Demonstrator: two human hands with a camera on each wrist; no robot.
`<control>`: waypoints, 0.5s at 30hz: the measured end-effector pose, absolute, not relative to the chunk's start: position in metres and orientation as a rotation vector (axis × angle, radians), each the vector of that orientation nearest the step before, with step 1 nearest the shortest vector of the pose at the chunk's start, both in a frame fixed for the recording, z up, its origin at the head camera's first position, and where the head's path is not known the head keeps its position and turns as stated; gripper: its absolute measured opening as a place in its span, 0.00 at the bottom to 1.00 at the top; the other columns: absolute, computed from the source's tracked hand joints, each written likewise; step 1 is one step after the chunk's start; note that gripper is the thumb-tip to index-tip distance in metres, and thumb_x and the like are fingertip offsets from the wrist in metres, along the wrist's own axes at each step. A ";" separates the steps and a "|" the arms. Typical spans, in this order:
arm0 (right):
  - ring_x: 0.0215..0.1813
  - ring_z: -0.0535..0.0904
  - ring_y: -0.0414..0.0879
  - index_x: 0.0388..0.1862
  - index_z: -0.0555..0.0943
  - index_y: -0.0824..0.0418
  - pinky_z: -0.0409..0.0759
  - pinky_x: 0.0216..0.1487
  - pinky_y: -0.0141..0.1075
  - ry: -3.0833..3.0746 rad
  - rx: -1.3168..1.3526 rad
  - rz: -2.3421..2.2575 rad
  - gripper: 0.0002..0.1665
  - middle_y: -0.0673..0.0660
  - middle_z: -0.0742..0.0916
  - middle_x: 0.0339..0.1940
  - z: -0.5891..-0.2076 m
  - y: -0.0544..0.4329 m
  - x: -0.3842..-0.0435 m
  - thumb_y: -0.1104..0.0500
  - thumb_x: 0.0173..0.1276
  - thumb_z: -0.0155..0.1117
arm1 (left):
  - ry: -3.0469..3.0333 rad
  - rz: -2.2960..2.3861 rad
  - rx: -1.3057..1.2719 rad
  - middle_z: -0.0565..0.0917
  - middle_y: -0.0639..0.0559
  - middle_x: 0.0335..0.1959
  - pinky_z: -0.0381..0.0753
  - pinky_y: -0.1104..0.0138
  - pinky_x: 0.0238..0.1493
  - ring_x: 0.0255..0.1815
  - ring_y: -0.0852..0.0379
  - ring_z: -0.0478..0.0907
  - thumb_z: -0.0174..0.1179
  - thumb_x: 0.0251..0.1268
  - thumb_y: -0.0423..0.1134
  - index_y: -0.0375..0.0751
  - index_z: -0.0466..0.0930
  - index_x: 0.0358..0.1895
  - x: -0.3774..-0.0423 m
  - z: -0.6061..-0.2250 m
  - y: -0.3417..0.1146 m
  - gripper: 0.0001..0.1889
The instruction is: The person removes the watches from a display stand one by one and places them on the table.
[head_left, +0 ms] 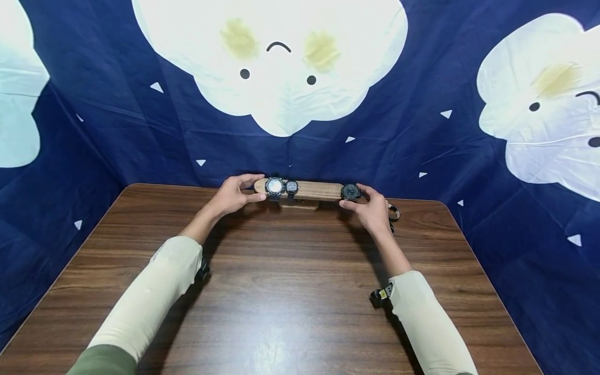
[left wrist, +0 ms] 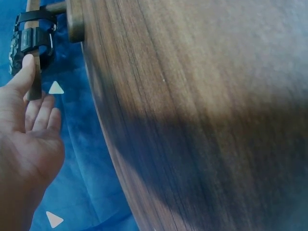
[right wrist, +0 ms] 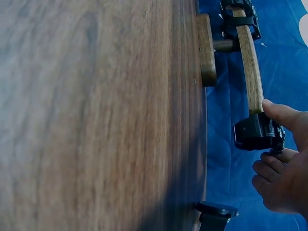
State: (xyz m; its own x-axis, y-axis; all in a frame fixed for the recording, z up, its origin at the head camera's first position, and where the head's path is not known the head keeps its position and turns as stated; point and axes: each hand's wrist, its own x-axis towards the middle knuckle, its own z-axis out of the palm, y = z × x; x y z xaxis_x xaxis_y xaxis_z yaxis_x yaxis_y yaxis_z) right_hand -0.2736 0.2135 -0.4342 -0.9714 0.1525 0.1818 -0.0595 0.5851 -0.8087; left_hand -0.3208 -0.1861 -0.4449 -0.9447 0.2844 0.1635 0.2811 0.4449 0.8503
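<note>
A wooden watch stand with a raised horizontal bar stands at the table's back edge. Toward the bar's left end sit a large dark-strapped watch and a smaller black watch, strapped round it side by side. My left hand pinches the bar's left end, thumb in front and fingers behind. At the other end, my right hand holds a black wristwatch that is round the bar's tip. In the right wrist view its thumb lies against the bar beside that watch.
Another dark watch lies on the table by the back edge, partly hidden behind my right hand in the head view. The stand's wooden base rests on the brown wooden table. A blue cloth with white clouds hangs behind.
</note>
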 end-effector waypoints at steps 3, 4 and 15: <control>0.79 0.77 0.61 0.79 0.80 0.60 0.74 0.79 0.55 -2.589 -0.084 1.336 0.49 0.65 0.85 0.74 -0.434 0.215 -0.272 0.48 0.62 0.89 | 2.647 1.591 0.525 0.81 0.41 0.76 0.71 0.45 0.81 0.80 0.39 0.74 0.80 0.69 0.39 0.38 0.80 0.77 -0.321 -0.446 -0.187 0.35; 0.78 0.78 0.61 0.79 0.80 0.60 0.74 0.78 0.55 -2.588 -0.086 1.338 0.49 0.65 0.86 0.73 -0.434 0.215 -0.271 0.48 0.62 0.89 | 2.643 1.594 0.526 0.81 0.41 0.76 0.71 0.45 0.81 0.80 0.39 0.74 0.80 0.70 0.39 0.37 0.80 0.77 -0.322 -0.446 -0.187 0.35; 0.64 0.87 0.60 0.77 0.81 0.61 0.83 0.68 0.53 -2.533 -0.133 1.403 0.48 0.65 0.90 0.64 -0.434 0.215 -0.266 0.51 0.60 0.91 | 2.658 1.560 0.516 0.81 0.39 0.75 0.72 0.45 0.80 0.79 0.38 0.76 0.80 0.70 0.41 0.38 0.79 0.78 -0.322 -0.446 -0.188 0.35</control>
